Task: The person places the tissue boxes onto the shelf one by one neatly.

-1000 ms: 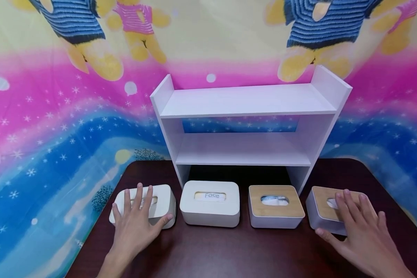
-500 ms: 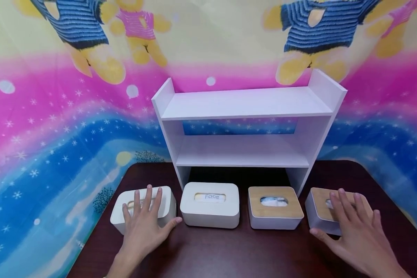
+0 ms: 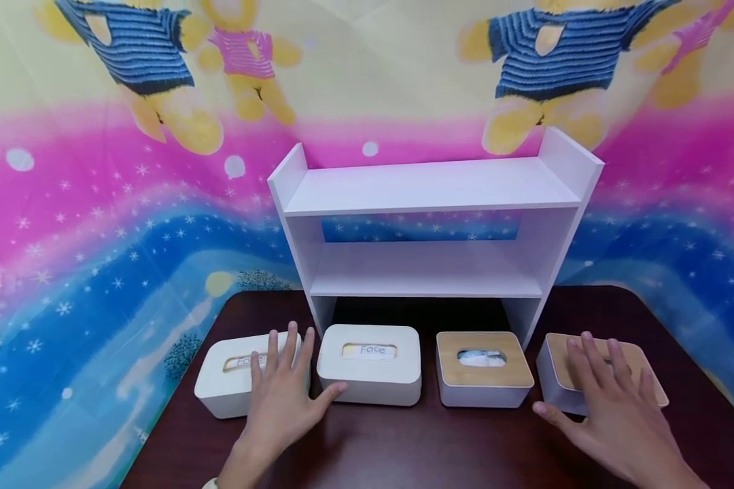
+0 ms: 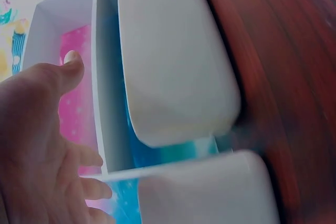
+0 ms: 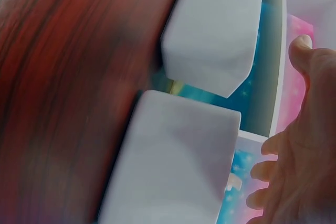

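While four tissue boxes stood in a row on the dark wooden table, the left hand lay flat with its fingers straight and spread, over the right end of the far-left white box and the gap beside it; its thumb reached toward the near left corner of the second white box. Whether the palm pressed on the lid could not be told. That left box had a wood-rimmed slot with faint lettering under it. The second box, just beside it, showed the word "Face" in its slot.

Over at the right end, the right hand hovered over or rested on the bamboo-lidded box nearest the table's right edge, fingers straight and slightly apart, thumb out to the left; contact could not be confirmed. Between that box and the "Face" box stood another bamboo-lidded box, white tissue showing in its oval opening.

Behind the row stood a white two-tier shelf, in front of a backdrop printed with cartoon bears.
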`<state>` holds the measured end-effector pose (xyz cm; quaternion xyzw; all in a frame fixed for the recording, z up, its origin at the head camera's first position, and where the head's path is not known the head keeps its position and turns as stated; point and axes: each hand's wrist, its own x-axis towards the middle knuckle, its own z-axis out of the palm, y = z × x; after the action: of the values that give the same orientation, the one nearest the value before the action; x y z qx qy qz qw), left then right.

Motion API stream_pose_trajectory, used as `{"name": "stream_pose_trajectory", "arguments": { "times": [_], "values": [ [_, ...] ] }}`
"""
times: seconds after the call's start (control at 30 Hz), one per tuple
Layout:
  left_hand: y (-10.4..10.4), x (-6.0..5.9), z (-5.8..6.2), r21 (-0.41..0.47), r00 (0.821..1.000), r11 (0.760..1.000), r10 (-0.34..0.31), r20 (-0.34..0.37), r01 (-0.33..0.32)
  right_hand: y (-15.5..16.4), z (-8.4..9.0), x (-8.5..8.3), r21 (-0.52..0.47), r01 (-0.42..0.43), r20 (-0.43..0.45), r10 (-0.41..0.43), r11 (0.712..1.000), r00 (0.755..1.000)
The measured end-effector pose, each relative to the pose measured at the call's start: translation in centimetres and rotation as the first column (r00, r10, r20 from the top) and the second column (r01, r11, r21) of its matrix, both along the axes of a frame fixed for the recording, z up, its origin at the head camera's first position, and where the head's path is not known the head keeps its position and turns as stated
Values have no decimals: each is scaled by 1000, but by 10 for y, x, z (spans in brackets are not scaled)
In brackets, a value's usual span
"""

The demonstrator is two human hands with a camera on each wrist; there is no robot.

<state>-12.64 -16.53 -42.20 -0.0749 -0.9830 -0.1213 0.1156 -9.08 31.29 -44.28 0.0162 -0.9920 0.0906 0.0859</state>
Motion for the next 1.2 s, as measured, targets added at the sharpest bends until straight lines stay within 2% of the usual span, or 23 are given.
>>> {"name": "stream_pose_trajectory", "arguments": {
  "times": [0.17,0.47,0.73,0.97,1.2],
  "values": [
    [18,-2,0,14,999,999,-36,-20,36,-7,-2,0,-6,-31,-35,31,999,999],
    [53,1,-2,29,993,993,-112,-44,113,-23,-2,-1,-62,-58,-13,57,996,998],
    [84,5,-6,67,982,980,-187,-18,188,-33,1,-2,-120,-71,39,76,990,996],
    [106,11,-5,151,967,956,-256,11,251,-43,-1,1,-210,-100,18,106,973,994],
    [126,18,-2,242,953,922,-301,-44,303,-53,0,2,-289,-104,9,111,952,994]
  ]
}}
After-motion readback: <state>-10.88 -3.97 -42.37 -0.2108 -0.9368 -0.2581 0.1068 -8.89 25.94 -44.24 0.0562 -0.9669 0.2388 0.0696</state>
